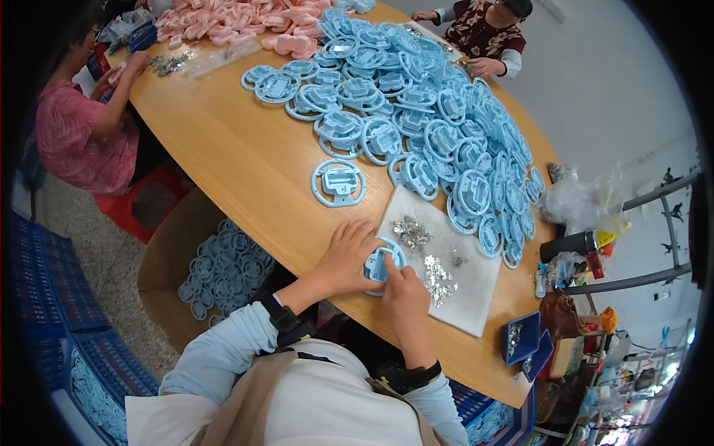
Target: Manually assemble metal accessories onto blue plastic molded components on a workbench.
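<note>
A light-blue round plastic part [378, 269], with a ring around a boxy middle, is held at the table's near edge. My left hand [338, 262] grips its left side, thumb below and fingers along the top. My right hand [407, 299] is closed at its lower right, with a finger pressing on the middle; whether a small piece lies under that finger is hidden. Just right of my hands a white board [471, 288] carries small silver metal pieces [439, 281] and a second little heap of metal pieces [410, 232]. Another blue part [338, 183] lies alone beyond my left hand.
A large pile of blue parts [416, 97] covers the table's far middle, with pink parts [223, 18] behind. Below left stands a cardboard box [160, 301] of blue parts. Blue bins [523, 334] sit at the right edge. Two people work across the table.
</note>
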`<action>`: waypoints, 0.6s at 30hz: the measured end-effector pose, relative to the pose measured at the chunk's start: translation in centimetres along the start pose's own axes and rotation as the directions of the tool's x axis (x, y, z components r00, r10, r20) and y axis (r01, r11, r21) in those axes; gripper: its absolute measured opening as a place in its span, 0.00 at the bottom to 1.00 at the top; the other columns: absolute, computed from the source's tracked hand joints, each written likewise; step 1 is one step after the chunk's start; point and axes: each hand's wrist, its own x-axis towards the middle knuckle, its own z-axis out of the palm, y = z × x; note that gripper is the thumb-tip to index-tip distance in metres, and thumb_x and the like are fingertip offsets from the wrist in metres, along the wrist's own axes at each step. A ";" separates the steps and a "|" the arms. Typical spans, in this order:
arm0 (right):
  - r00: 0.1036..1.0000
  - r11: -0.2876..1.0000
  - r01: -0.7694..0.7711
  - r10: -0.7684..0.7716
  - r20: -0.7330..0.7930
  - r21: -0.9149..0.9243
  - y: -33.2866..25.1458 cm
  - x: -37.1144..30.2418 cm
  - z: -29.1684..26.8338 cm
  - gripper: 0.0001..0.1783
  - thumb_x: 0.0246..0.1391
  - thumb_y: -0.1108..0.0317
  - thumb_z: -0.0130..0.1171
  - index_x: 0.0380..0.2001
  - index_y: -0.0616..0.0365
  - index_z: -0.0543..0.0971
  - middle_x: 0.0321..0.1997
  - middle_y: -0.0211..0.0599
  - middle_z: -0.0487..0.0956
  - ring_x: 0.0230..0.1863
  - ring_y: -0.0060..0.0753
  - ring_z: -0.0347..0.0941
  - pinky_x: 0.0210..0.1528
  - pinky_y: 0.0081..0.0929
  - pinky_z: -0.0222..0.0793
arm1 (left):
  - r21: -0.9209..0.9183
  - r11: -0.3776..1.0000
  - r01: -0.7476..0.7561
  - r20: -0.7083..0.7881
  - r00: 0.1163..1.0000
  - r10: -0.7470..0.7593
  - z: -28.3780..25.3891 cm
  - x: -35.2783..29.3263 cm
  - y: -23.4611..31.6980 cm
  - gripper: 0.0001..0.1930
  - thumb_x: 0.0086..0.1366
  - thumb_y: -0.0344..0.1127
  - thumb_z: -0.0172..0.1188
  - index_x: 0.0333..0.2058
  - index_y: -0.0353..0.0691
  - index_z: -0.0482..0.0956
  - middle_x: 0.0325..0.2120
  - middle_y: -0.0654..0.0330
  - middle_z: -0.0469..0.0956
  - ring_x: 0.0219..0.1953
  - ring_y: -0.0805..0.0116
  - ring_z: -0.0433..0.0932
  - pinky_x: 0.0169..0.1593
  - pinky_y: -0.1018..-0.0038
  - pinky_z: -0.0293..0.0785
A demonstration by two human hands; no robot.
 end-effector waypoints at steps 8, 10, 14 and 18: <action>1.000 1.000 0.002 -0.002 0.014 -0.026 -0.6 -0.1 0.0 0.25 0.40 0.76 0.59 0.47 0.49 0.77 0.24 0.38 0.72 0.22 0.40 0.73 0.23 0.34 0.69 | -0.001 1.000 -0.014 0.010 1.000 0.014 -0.1 0.0 0.0 0.34 0.42 0.54 0.68 0.45 0.41 0.71 0.55 0.47 0.61 0.62 0.49 0.53 0.63 0.53 0.42; 1.000 1.000 0.001 -0.002 0.018 0.005 -0.3 -0.2 0.1 0.26 0.40 0.76 0.59 0.47 0.49 0.77 0.23 0.39 0.72 0.22 0.41 0.73 0.23 0.34 0.69 | 0.001 1.000 -0.003 0.020 1.000 0.003 0.0 0.1 0.1 0.34 0.42 0.54 0.68 0.45 0.41 0.71 0.55 0.47 0.61 0.62 0.49 0.53 0.63 0.53 0.42; 0.995 1.000 0.006 -0.006 0.098 -0.003 0.0 -0.5 0.3 0.26 0.42 0.73 0.57 0.50 0.52 0.74 0.25 0.40 0.72 0.24 0.42 0.74 0.25 0.35 0.71 | 0.006 1.000 0.015 0.033 0.999 -0.015 -0.2 0.0 0.1 0.34 0.41 0.55 0.68 0.45 0.41 0.70 0.55 0.48 0.61 0.62 0.49 0.53 0.64 0.53 0.42; 0.991 0.999 0.018 -0.013 0.130 -0.039 -0.3 -0.3 0.0 0.27 0.43 0.73 0.57 0.52 0.54 0.73 0.24 0.40 0.72 0.24 0.42 0.75 0.25 0.34 0.71 | 0.012 1.000 0.016 0.029 0.999 -0.016 -0.2 0.0 0.2 0.34 0.41 0.54 0.68 0.45 0.41 0.70 0.54 0.48 0.62 0.62 0.50 0.53 0.64 0.52 0.42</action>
